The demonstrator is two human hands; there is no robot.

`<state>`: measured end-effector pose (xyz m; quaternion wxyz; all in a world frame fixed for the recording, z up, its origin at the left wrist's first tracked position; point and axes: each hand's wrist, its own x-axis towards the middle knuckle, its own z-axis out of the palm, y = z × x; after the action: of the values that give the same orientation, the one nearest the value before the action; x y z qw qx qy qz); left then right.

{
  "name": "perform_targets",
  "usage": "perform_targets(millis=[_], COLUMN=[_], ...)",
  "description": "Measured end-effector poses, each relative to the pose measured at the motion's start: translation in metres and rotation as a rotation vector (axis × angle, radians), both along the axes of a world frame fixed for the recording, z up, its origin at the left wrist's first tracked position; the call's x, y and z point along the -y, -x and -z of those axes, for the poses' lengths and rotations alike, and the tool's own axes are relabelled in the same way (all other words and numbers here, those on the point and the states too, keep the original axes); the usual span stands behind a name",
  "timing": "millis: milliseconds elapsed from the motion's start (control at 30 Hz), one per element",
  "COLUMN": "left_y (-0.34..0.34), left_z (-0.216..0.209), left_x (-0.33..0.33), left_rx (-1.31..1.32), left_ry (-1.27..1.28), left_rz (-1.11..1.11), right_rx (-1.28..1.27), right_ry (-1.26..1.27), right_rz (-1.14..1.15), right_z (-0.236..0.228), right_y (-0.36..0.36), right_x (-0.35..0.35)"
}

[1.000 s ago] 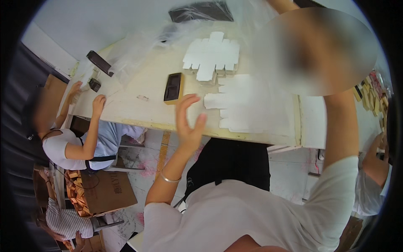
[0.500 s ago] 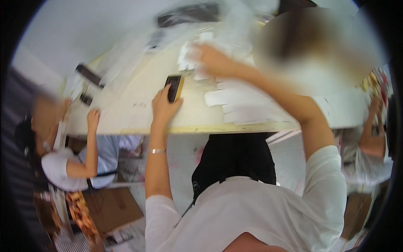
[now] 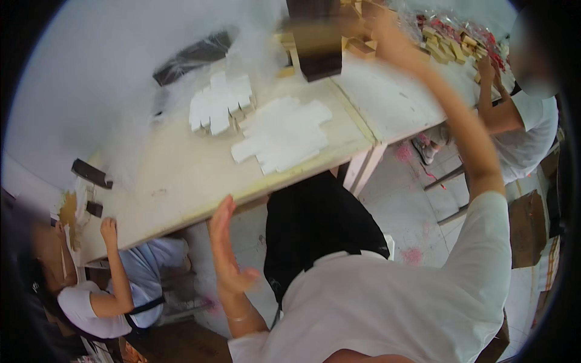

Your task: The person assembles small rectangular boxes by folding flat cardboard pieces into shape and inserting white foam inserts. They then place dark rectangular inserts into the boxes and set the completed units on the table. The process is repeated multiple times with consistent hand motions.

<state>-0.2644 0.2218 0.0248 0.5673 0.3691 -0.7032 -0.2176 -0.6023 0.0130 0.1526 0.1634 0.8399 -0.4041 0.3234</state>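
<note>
My left hand (image 3: 230, 254) is off the table, just in front of its near edge. Its fingers are stretched out with the thumb apart, and nothing lies in it. Far out at the back right, my right hand (image 3: 394, 42) reaches over a heap of small gold-coloured boxes (image 3: 361, 48). Motion smears its fingers, so whether it grips anything is unclear. Left of that hand stands a tall dark box (image 3: 322, 63), partly blurred. White flat folded card pieces (image 3: 281, 134) lie spread on the tabletop nearest me, with a second white stack (image 3: 221, 103) behind them.
A plastic-wrapped dark bundle (image 3: 193, 57) rests at the back of the table (image 3: 181, 193). Co-workers sit at the left, by a dark strip-shaped piece (image 3: 91, 173), and at the right, handling things beside a red and gold pile (image 3: 451, 45). A cardboard box (image 3: 525, 230) stands at right.
My view has swung right. My left hand has let go of the small black and gold box and drawn back off the table. My right hand has moved from the white pieces to the gold-coloured boxes.
</note>
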Motion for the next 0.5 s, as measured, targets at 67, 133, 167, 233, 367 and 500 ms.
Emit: perform_targets(millis=[67, 133, 167, 233, 367, 500], left_y=[0.015, 0.017, 0.026, 0.029, 0.059, 0.052], left_z=[-0.011, -0.023, -0.034, -0.065, -0.083, -0.103], left_x=[0.003, 0.004, -0.004, -0.023, -0.036, -0.073], left_rx=[-0.101, -0.146, -0.287, -0.382, -0.616, -0.742], left_ry=[0.038, 0.136, 0.16, 0.2, 0.189, 0.041], left_rz=[0.201, 0.439, 0.583, 0.879, 1.395, 1.192], right_rx=[-0.165, 0.002, 0.076, 0.254, 0.107, 0.17], right_ry=[0.3, 0.206, 0.179, 0.157, -0.042, 0.03], right_rz=[0.317, 0.289, 0.225, 0.088, 0.206, 0.229], right_z=[-0.061, -0.059, -0.05, 0.013, 0.178, 0.224], right_y=[0.088, 0.101, 0.107, 0.09, 0.084, 0.04], right_x=[0.031, 0.021, 0.019, 0.029, -0.005, -0.027])
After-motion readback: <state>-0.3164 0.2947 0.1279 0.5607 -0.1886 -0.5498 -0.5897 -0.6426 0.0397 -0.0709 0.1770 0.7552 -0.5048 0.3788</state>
